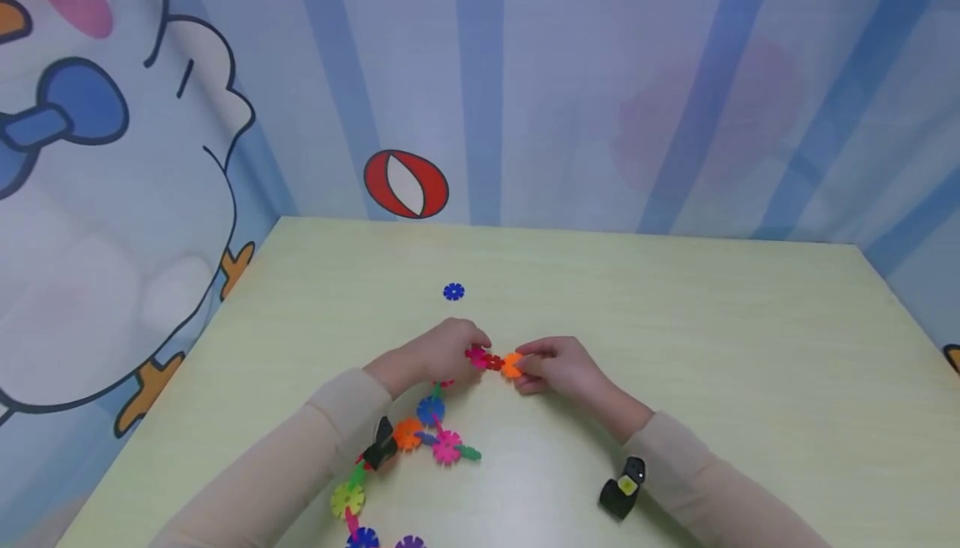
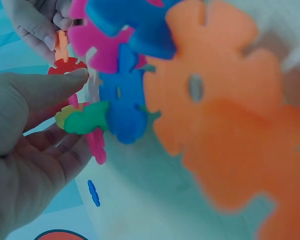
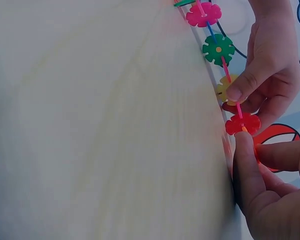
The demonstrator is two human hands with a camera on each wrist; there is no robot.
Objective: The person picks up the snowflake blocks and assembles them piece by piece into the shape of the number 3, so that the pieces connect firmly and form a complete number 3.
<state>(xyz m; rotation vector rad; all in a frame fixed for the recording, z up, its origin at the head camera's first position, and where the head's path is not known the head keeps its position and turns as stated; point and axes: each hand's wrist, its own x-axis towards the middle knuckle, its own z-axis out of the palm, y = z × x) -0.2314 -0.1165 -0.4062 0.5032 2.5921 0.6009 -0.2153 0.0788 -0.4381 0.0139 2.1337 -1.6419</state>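
A chain of colourful notched interlocking discs (image 1: 431, 410) runs from under my left forearm up to my hands. My left hand (image 1: 450, 352) pinches it by a yellow disc (image 3: 223, 91), which the thumb partly covers in the right wrist view. Beyond that grip come a pink disc (image 1: 476, 355) and a red disc (image 3: 242, 124). Slotted into the red one is an orange disc (image 1: 511, 365), at the chain's end. Thumb and fingers of my right hand (image 1: 566, 366) pinch this orange disc, hiding part of it. In the left wrist view, a larger-looking orange disc (image 2: 225, 80) of the chain hangs close to the camera.
A single loose blue disc (image 1: 453, 291) lies on the pale table (image 1: 675, 306) beyond my hands. A side branch with a pink disc (image 1: 447, 447) juts out below the left hand. Near the front edge is a purple disc (image 1: 410, 542). A printed cloth (image 1: 555, 98) hangs behind the table.
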